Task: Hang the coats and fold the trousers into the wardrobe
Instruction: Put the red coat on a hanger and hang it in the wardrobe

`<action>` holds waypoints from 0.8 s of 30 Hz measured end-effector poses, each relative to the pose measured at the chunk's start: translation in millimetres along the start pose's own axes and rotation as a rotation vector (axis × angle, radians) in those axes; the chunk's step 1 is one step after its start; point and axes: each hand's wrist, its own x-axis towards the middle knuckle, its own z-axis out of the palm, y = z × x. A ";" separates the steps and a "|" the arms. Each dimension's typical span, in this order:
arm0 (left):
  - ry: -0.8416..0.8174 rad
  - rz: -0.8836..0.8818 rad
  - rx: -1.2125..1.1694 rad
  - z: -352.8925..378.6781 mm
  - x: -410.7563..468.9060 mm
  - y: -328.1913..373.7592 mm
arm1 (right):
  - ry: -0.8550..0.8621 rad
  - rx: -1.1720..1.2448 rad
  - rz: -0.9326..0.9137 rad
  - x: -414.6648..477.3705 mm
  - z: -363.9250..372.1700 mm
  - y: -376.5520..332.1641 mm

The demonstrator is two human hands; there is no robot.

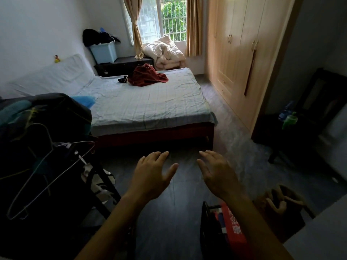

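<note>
My left hand [153, 174] and my right hand [217, 173] are stretched out side by side over the dark floor, fingers straight, holding nothing. A dark red garment [146, 76] lies crumpled on the far part of the bed [150, 106], with a small black item [123, 79] beside it. At the left, a heap of dark clothes [47, 113] sits on a rack with wire hangers [45, 158] hanging from it. The light wooden wardrobe [242, 59] stands along the right wall with its doors closed.
A rolled quilt [165, 53] lies under the window. A blue storage box [104, 52] topped with dark clothes sits on a dark cabinet. A dark chair [308, 132] with bottles stands at the right. A red box in a black crate [231, 228] sits near my right arm.
</note>
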 end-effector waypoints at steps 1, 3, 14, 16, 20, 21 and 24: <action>0.004 -0.005 -0.008 2.7 9.6 -5.5 | -0.006 -0.009 -0.003 10.0 5.0 1.1; 0.006 -0.013 -0.017 8.7 29.6 -19.1 | -0.021 -0.026 -0.009 32.2 18.8 3.8; 0.038 0.000 -0.146 25.9 187.9 -140.4 | -0.088 -0.144 0.056 189.6 109.8 -3.9; 0.025 0.010 -0.154 25.2 221.2 -157.7 | -0.087 -0.153 0.080 218.0 117.7 -7.9; 0.001 0.051 -0.176 26.3 283.4 -172.1 | -0.039 -0.172 0.110 273.6 127.6 -9.1; -0.002 0.061 -0.190 28.5 297.0 -172.1 | -0.024 -0.175 0.118 285.9 129.4 -7.1; -0.012 0.102 -0.219 39.3 340.9 -168.9 | 0.006 -0.183 0.156 322.2 133.9 6.3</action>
